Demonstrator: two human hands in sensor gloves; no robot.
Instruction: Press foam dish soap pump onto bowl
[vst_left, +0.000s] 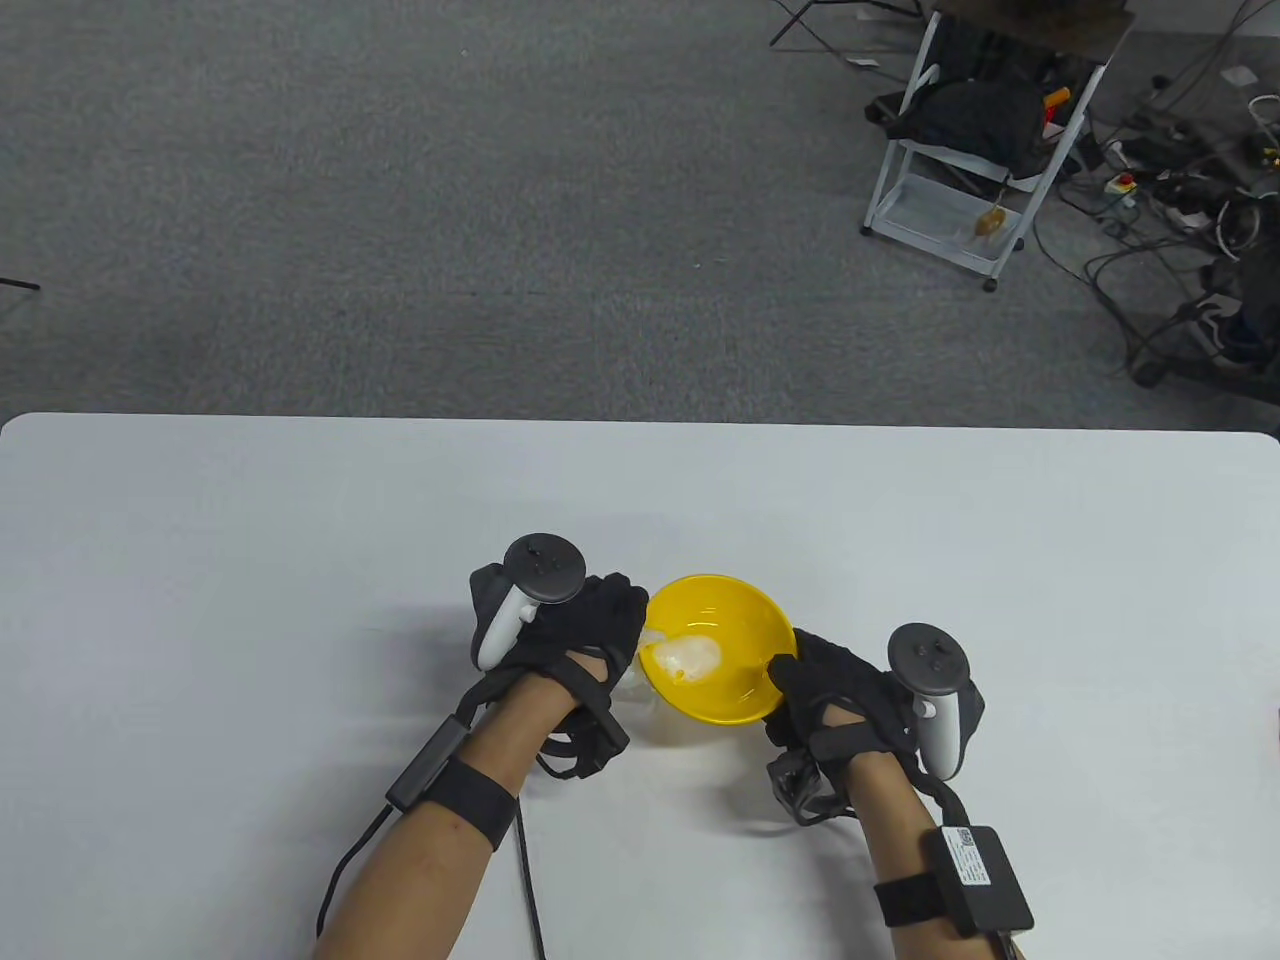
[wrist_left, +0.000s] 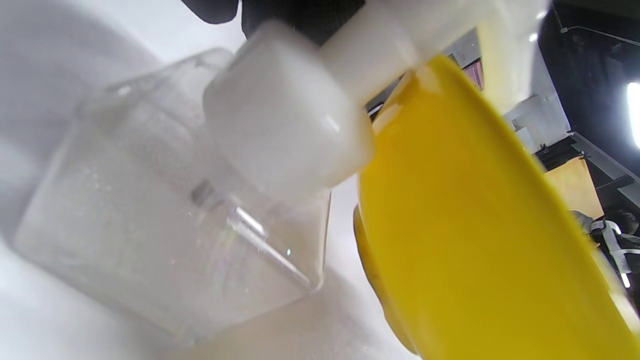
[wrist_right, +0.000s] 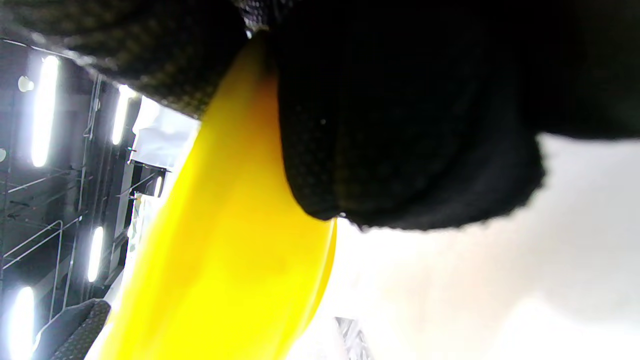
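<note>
A yellow bowl (vst_left: 718, 645) is tilted toward me on the white table (vst_left: 300, 520), with a blob of white foam (vst_left: 688, 658) inside. My right hand (vst_left: 815, 690) grips the bowl's right rim; the right wrist view shows gloved fingers (wrist_right: 400, 130) on the yellow rim (wrist_right: 225, 250). My left hand (vst_left: 575, 625) rests on top of the clear foam soap bottle (wrist_left: 165, 230), mostly hidden under it in the table view. In the left wrist view the white pump head (wrist_left: 285, 115) has its spout over the bowl's edge (wrist_left: 465, 210), with my fingers on top of it.
A white wire cart (vst_left: 965, 150) with dark bags stands on the grey carpet beyond the table's far right corner. Cables and power strips (vst_left: 1180, 190) lie on the floor at the right. Glove cables trail from both wrists to the table's near edge.
</note>
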